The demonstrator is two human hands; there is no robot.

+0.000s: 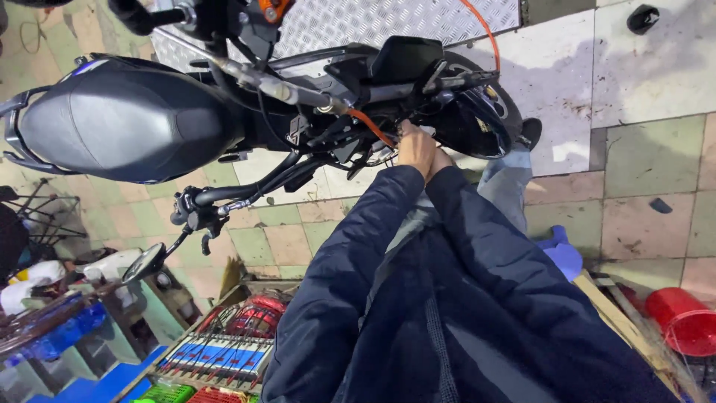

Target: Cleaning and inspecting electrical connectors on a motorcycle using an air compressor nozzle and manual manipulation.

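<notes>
Both hands are pressed close together, reaching into the front end of a black scooter whose cover is off, so that cables and a bracket lie bare. The left hand has its fingers curled in among the wiring just beside an orange cable — whether they grip anything I cannot tell, since the fingertips are buried in the parts. The right hand lies touching the left one, mostly hidden behind it, and its grip is likewise unclear. Both arms wear dark blue jacket sleeves. The front wheel sits just beyond the hands, under a black mudguard. The black seat stretches off to the left, and the handlebar with a round mirror hangs below it. The scooter stands on a floor of pale green and pink tiles, with a ridged metal ramp past it. A red bucket sits at the right edge — a tray of blue-topped parts lies at the bottom.
</notes>
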